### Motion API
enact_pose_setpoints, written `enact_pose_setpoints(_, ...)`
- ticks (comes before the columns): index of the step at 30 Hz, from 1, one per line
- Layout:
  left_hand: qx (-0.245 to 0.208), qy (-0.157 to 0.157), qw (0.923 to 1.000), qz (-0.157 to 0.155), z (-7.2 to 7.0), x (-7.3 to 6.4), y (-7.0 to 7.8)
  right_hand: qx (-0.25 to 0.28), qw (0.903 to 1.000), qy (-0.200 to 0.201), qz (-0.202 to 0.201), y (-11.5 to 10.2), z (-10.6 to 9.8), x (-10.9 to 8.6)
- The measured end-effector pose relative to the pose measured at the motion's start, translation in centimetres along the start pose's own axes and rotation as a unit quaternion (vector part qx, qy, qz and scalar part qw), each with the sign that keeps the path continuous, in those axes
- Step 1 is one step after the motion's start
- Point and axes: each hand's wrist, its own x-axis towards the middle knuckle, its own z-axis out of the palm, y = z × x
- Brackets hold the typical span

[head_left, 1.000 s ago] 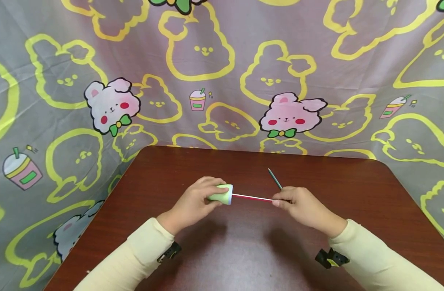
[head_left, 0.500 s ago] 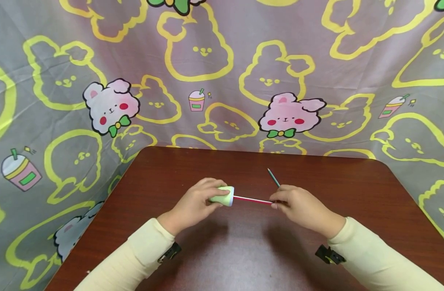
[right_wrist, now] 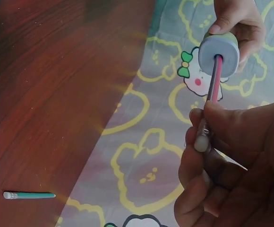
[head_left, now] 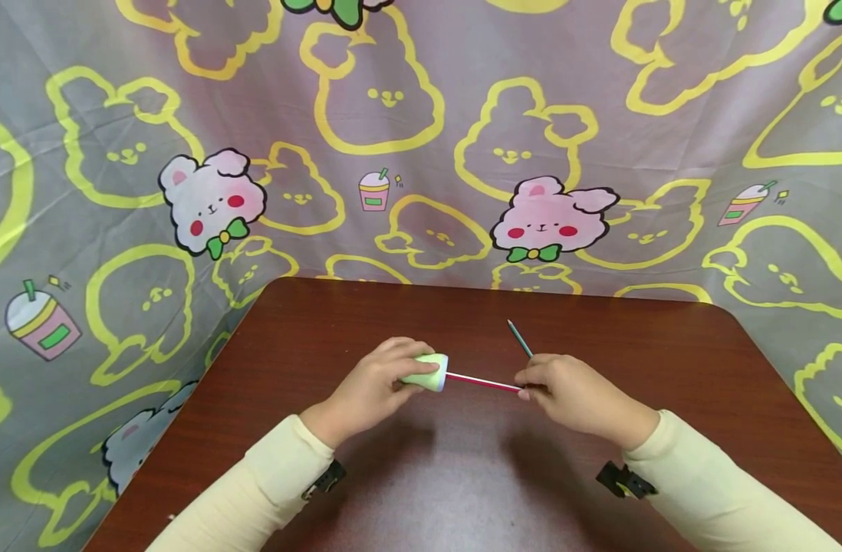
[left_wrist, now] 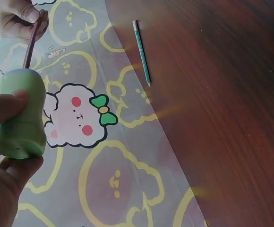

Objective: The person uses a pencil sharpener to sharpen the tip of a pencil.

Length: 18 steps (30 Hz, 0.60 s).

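Observation:
My left hand point(head_left: 374, 389) grips a light green pencil sharpener point(head_left: 426, 372) with a pale grey-blue end face, holding it sideways over the table. In the right wrist view, a red-and-white striped pencil point(right_wrist: 217, 84) enters the hole in that face, so its front end is hidden inside. My right hand point(head_left: 578, 392) pinches this pencil near its eraser end between thumb and fingers. Beyond the right hand, a teal pencil point(head_left: 520, 338) lies on the table; the left wrist view shows the whole teal pencil point(left_wrist: 141, 54), with nothing touching it.
A dark reddish-brown table point(head_left: 310, 322) with rounded far corners lies under both hands. A grey curtain point(head_left: 435, 92) printed with yellow outlines and rabbit faces hangs behind the table and along its sides.
The sharpener and the striped pencil have shifted slightly to the right and a little nearer to me. Both hands keep their hold, and the teal pencil lies in the same spot.

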Motion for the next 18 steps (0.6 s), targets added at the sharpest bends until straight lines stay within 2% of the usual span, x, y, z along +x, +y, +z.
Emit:
enact_pose_setpoints(5,0.003,0.014,0.9999,0.008,0.0,0.0,0.1,0.031,0.9995,-0.006,0.008,0.0,-0.1,0.0)
enact_pose_setpoints(8,0.003,0.011,0.9999,0.002,-0.2,0.0,0.1,0.020,0.9998,0.007,0.001,0.1,0.0,0.0)
enact_pose_setpoints(11,-0.005,0.022,0.9989,-0.040,-0.7,-0.3,-0.1,0.007,0.9997,0.023,0.008,0.4,-0.1,-0.3)
enact_pose_setpoints(15,-0.031,0.048,0.9925,-0.108,-1.5,-0.7,-0.6,0.029,0.9981,0.027,0.047,1.0,-0.5,-0.9)
enact_pose_setpoints(18,-0.047,0.046,0.9901,-0.124,-1.8,-0.7,-0.8,0.052,0.9962,0.026,0.064,1.2,-0.8,-1.1)
